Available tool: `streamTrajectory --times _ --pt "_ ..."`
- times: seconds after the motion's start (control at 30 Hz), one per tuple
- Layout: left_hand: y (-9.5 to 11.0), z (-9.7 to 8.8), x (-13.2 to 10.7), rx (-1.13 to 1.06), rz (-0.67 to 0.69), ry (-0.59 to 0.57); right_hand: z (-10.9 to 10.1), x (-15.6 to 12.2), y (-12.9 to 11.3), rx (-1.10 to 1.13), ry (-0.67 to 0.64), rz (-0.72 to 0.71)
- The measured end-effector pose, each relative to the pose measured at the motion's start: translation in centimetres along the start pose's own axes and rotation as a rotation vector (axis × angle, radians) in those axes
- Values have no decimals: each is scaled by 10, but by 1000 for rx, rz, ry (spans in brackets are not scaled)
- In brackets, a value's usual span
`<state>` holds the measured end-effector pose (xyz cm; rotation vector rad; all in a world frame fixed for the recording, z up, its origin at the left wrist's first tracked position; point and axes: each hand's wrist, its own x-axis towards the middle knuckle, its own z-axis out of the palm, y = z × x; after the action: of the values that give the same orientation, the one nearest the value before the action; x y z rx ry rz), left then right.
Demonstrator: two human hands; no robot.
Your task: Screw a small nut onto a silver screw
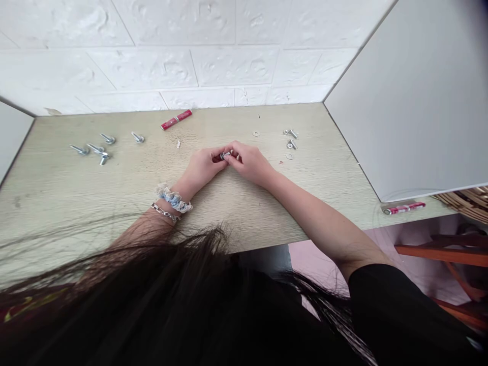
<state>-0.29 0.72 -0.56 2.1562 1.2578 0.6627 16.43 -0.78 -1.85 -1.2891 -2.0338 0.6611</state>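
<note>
At the middle of the table, my left hand (205,165) and my right hand (247,161) meet, their fingertips closed round one small metal bolt (225,154). Much of the bolt is hidden by the fingers, and I cannot make out whether a nut or washer sits on it. To the left lie several bolts (108,139) fitted with hardware near one end. Over to the right are loose bolts (293,133) beside nuts (285,132), with one flat washer (290,156) near them and another washer (256,133) farther left.
A red tube (176,119) rests near the white brick-patterned wall (236,66). Another red tube (404,208) lies by the right-hand panel (415,101), close to a wicker basket (467,201). A small white scrap (178,144) is on the table (244,213). Long dark hair hangs across the lower view.
</note>
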Motion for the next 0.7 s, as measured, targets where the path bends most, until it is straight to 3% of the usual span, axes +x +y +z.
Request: streamTrajectory --times 0.27,0.7 --pt "4 4 -3 69 76 -2 -4 -1 -4 42 21 28" --pt "4 5 -3 41 86 12 -5 0 -8 -28 66 89"
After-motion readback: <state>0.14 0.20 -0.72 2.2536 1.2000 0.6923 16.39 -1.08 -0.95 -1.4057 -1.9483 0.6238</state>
